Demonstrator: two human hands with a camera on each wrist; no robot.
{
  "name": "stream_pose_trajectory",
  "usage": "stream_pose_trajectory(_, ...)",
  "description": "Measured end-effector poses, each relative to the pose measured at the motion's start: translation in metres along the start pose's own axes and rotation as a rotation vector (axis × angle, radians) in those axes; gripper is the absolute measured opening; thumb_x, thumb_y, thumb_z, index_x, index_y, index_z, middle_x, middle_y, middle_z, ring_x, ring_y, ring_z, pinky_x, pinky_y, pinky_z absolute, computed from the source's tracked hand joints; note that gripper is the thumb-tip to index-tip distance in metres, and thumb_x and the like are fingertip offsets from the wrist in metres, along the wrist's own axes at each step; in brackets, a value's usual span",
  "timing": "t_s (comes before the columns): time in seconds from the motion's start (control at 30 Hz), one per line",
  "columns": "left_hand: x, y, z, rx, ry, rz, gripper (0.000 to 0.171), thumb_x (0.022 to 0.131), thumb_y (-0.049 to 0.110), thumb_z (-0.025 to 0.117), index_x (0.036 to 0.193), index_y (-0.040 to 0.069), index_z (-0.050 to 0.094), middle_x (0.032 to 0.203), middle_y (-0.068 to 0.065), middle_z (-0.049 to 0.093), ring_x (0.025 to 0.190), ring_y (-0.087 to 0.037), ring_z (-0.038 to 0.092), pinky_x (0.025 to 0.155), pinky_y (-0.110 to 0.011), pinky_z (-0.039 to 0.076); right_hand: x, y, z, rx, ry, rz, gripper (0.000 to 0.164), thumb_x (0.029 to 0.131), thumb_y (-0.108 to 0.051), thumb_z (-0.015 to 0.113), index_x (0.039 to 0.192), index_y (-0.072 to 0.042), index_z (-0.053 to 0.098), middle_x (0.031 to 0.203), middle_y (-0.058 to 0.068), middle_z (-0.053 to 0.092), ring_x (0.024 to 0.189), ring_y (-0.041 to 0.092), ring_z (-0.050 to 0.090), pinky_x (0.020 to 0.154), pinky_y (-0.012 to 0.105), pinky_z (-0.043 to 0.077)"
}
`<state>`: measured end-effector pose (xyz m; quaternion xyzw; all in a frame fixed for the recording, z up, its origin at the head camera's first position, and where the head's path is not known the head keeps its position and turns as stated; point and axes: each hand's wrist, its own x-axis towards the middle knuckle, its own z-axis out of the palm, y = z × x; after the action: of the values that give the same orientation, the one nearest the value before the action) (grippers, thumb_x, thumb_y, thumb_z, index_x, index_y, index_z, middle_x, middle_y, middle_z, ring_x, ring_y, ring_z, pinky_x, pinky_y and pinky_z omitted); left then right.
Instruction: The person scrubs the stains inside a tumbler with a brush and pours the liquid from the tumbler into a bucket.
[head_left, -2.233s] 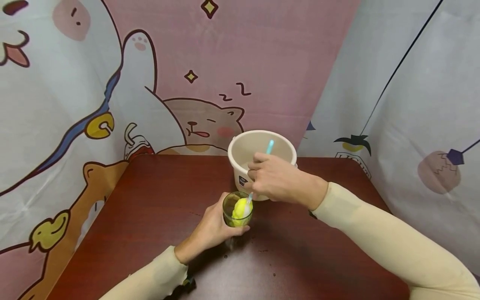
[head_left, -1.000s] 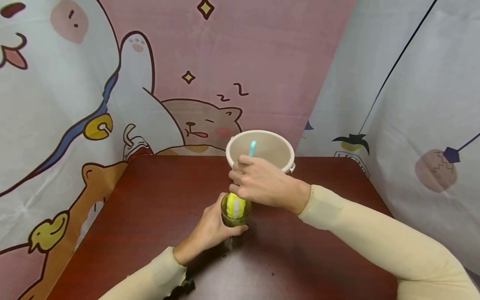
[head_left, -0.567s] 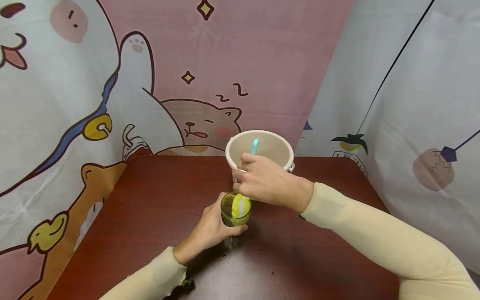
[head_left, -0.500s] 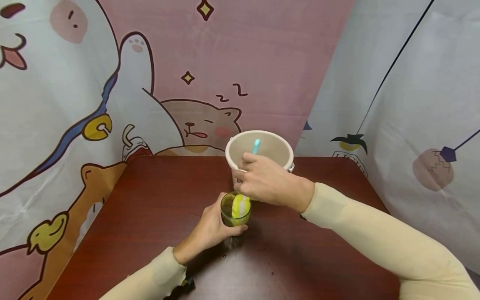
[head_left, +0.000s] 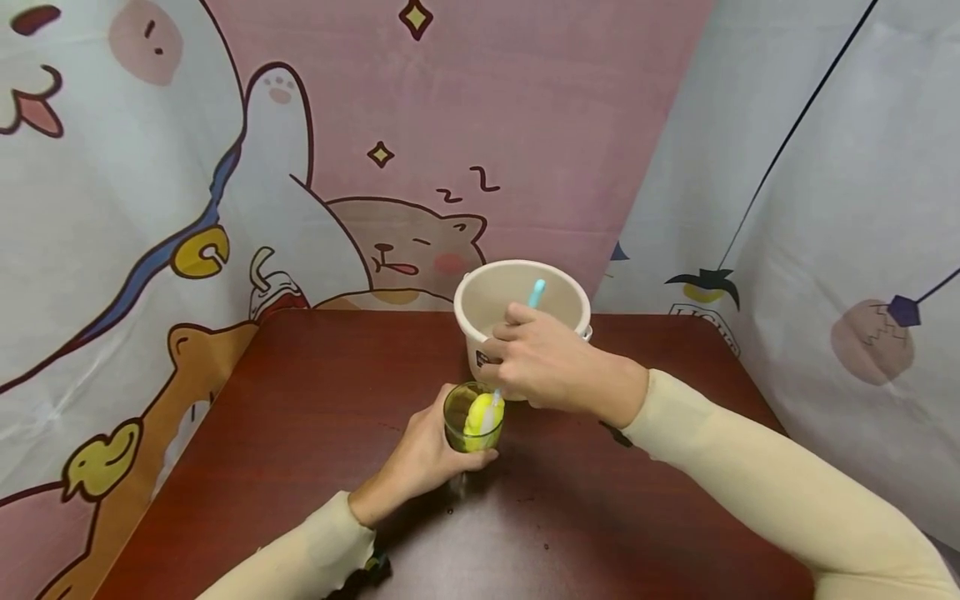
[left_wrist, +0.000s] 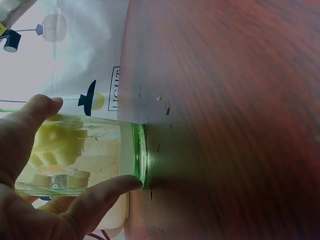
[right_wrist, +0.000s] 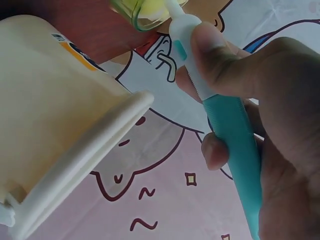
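Observation:
My left hand (head_left: 427,458) grips a clear greenish drinking glass (left_wrist: 107,150) round its side, thumb on the near side. The glass base is at or close to the tabletop; the views do not settle which. Inside the glass sits the yellow and white sponge head (head_left: 481,419) of a cup brush. Above the rim, my right hand (head_left: 551,362) holds the brush by its teal and white handle (right_wrist: 227,125), thumb pressed along the white part. The handle leans up and to the right, its teal tip (head_left: 537,292) showing past the knuckles.
A cream bucket (head_left: 471,312) stands just behind the right hand, close to the table's back edge. Small drops and specks dot the dark red-brown table (head_left: 337,417). Cartoon-printed cloth (head_left: 555,125) hangs behind and along both sides.
The right hand and the brush handle swung left, then back to the right, so the sponge shifted inside the glass. My left hand and the glass stayed nearly still.

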<state>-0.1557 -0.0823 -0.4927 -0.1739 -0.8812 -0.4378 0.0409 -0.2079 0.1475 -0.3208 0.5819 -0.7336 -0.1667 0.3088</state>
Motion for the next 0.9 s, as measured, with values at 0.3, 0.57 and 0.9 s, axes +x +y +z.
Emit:
stream_pose_trajectory(0.3, 0.0, 0.001, -0.001, -0.017, -0.014, 0.009, 0.088, 0.081, 0.038, 0.109, 0.15, 0.026, 0.056, 0.125, 0.008, 0.079, 0.104, -0.01, 0.076, 0.092, -0.03, 0.064, -0.01, -0.006, 0.003, 0.058, 0.045, 0.056, 0.033, 0.08, -0.042, 0.104, 0.085, -0.027, 0.075, 0.082, -0.008, 0.07, 0.078, 0.019, 0.062, 0.087, 0.038, 0.041)
stream_pose_trajectory(0.57, 0.001, 0.002, -0.001, -0.004, -0.01, 0.006, 0.089, 0.08, 0.037, 0.109, 0.15, 0.024, 0.056, 0.121, 0.009, 0.078, 0.102, -0.009, 0.076, 0.091, -0.03, 0.063, -0.006, -0.013, 0.007, 0.026, 0.114, 0.037, 0.02, 0.083, -0.014, 0.094, 0.089, -0.024, 0.078, 0.082, -0.006, 0.069, 0.079, 0.02, 0.062, 0.089, 0.038, 0.043)
stream_pose_trajectory(0.9, 0.001, 0.002, -0.001, 0.015, -0.009, 0.011, 0.087, 0.08, 0.039, 0.109, 0.147, 0.023, 0.056, 0.116, 0.008, 0.077, 0.098, -0.009, 0.074, 0.088, -0.029, 0.063, -0.003, -0.019, 0.007, -0.049, 0.113, 0.003, 0.023, 0.082, -0.02, 0.101, 0.094, -0.025, 0.082, 0.098, -0.006, 0.079, 0.091, 0.02, 0.07, 0.095, 0.037, 0.047)
